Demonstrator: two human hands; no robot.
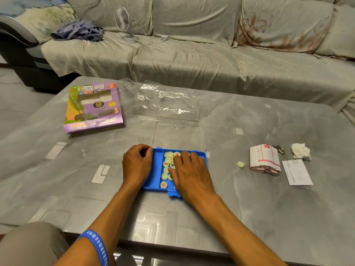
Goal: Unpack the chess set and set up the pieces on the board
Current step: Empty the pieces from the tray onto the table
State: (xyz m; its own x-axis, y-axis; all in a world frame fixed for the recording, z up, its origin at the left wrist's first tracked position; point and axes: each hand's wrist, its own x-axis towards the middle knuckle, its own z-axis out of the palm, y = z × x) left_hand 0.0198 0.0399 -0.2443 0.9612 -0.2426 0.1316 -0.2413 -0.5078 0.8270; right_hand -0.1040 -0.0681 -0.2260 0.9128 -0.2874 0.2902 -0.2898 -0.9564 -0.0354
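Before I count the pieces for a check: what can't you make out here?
Head view only:
- Pieces in the blue tray: many hidden under the right hand.
- Left hand fingertips: curled at the tray's edge, grip unclear.
- Folded board: grid mostly folded inside.
- Paper slip: print too small.

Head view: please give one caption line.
Hands reach into the blue case of chess pieces; folded board waits.

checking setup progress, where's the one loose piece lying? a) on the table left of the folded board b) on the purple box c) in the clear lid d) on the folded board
a, the loose piece lies on the bare table, just left of the folded board and apart from it.
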